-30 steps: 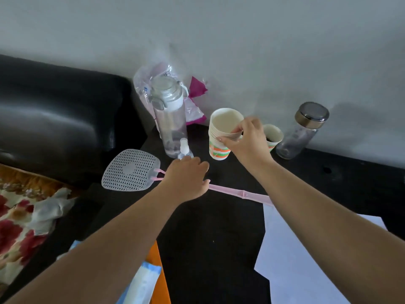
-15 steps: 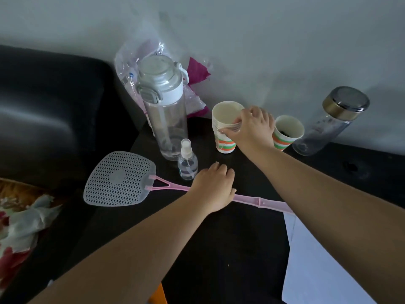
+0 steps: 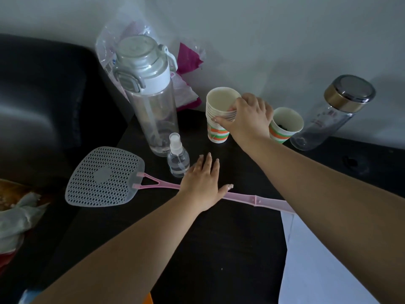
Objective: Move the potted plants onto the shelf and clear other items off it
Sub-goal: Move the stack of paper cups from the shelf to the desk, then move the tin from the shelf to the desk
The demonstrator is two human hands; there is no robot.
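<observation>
A stack of striped paper cups [image 3: 217, 119] stands on the black surface [image 3: 219, 249] near the wall. My right hand [image 3: 247, 116] grips the stack's rim from the right side. A single striped paper cup [image 3: 285, 127] with something dark inside stands just right of that hand. My left hand [image 3: 202, 183] lies flat, fingers spread, over the pink handle of a fly swatter [image 3: 103, 177], right beside a small clear spray bottle [image 3: 177, 156]. No potted plant is in view.
A tall clear water bottle [image 3: 149, 95] stands behind the spray bottle, with a plastic bag [image 3: 186, 73] against the wall. A glass jar with a metal lid [image 3: 331, 115] stands at the right. White paper [image 3: 317, 264] lies at the lower right. A black sofa [image 3: 39, 95] is on the left.
My left hand has opened from a loose fist to flat, spread fingers over the swatter handle. My right hand stays on the cup stack. The view has moved closer.
</observation>
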